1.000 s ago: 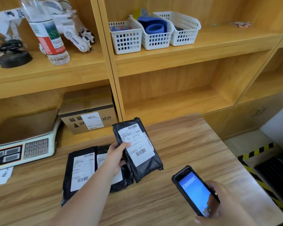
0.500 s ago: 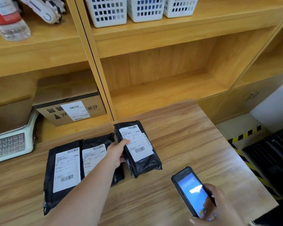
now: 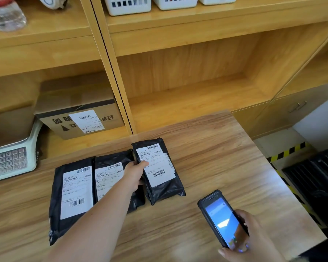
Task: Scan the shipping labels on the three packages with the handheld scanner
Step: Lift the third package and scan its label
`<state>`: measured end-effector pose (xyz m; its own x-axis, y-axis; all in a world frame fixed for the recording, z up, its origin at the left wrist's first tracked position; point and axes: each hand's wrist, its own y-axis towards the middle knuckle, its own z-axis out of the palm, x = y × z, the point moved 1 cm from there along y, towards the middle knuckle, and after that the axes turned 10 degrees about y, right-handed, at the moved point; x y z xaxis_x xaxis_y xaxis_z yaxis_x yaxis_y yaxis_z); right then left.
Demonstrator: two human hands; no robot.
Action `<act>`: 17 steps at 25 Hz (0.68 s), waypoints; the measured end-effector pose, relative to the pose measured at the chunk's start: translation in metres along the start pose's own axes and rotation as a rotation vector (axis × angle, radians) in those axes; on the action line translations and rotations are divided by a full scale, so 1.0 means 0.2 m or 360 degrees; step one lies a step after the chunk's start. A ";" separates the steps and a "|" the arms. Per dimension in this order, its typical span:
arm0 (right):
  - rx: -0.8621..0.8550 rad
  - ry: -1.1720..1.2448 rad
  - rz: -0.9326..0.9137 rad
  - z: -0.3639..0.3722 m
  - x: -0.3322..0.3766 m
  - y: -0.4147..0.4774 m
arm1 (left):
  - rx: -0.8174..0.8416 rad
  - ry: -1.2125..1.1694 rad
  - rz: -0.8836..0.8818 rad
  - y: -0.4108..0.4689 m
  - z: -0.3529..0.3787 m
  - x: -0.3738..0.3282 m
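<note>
Three black plastic packages with white shipping labels lie side by side on the wooden table [image 3: 225,157]. My left hand [image 3: 134,174] grips the left edge of the right package [image 3: 159,171], thumb on its label. The middle package [image 3: 110,176] is partly hidden under my forearm, and the left package [image 3: 72,193] lies flat beside it. My right hand [image 3: 252,241] holds the black handheld scanner [image 3: 221,218] at the lower right, its blue screen lit and facing up, a short way from the right package.
A labelled cardboard box [image 3: 78,114] sits on the low shelf behind the packages. A weighing scale [image 3: 11,157] with a keypad stands at the left. White baskets [image 3: 129,5] and a water bottle [image 3: 6,16] are on upper shelves. The table's right edge drops to a floor with hazard tape [image 3: 288,152].
My left hand has lowered the right package from a raised tilt down onto the table beside the others. The view has tipped downward. The scanner stays in my right hand.
</note>
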<state>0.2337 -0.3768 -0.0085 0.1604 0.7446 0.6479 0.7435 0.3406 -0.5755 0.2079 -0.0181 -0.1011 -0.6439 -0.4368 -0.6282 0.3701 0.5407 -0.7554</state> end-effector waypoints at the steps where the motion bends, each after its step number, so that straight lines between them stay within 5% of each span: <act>1: 0.0006 0.0011 -0.0004 0.00 0.00 0.00 | -0.0004 0.0023 -0.0005 0.00 0.00 0.00; 17: -0.0090 0.0116 -0.0088 0.04 0.03 0.01 | 0.0076 0.0184 -0.0115 0.05 -0.03 -0.01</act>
<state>0.2313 -0.3672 -0.0093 0.1635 0.6813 0.7135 0.7875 0.3455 -0.5103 0.2087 -0.0081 -0.1066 -0.7419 -0.3858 -0.5483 0.3499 0.4748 -0.8075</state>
